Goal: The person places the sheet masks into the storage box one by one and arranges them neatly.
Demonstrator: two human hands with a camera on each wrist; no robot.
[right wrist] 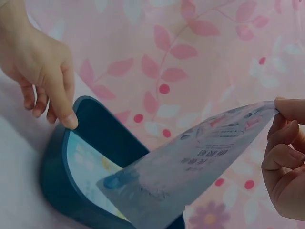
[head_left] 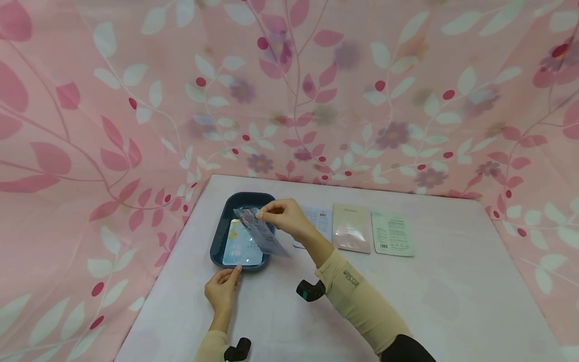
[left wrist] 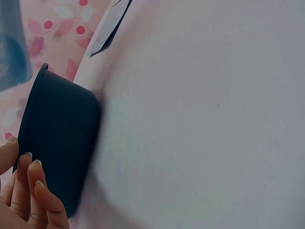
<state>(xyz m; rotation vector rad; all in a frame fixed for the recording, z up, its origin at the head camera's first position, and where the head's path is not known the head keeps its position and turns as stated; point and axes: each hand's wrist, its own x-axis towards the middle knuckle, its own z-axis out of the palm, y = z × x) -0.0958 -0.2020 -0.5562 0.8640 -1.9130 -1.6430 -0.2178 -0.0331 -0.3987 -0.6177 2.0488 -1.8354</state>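
Note:
My right hand (head_left: 287, 217) pinches a corner of a flat pale-blue packet (head_left: 264, 235) printed with text and barcodes, like a sheet mask sachet. It hangs tilted over a dark blue plastic basin (head_left: 218, 241). Inside the basin lies another light-blue packet (head_left: 239, 251) with yellow marks, partly covered by the held one. At the basin's near side my left hand (head_left: 222, 291) grips the rim, thumb on top and fingers against the outer wall (left wrist: 62, 129). The right wrist view shows this left thumb (right wrist: 70, 119) on the rim.
Right of the basin three flat packets lie in a row: a white-and-blue one (head_left: 322, 221) partly behind the right hand, a beige one (head_left: 352, 229) and a green one (head_left: 392, 234). A pink floral curtain (head_left: 316, 100) hangs behind the white-covered table (head_left: 457, 281).

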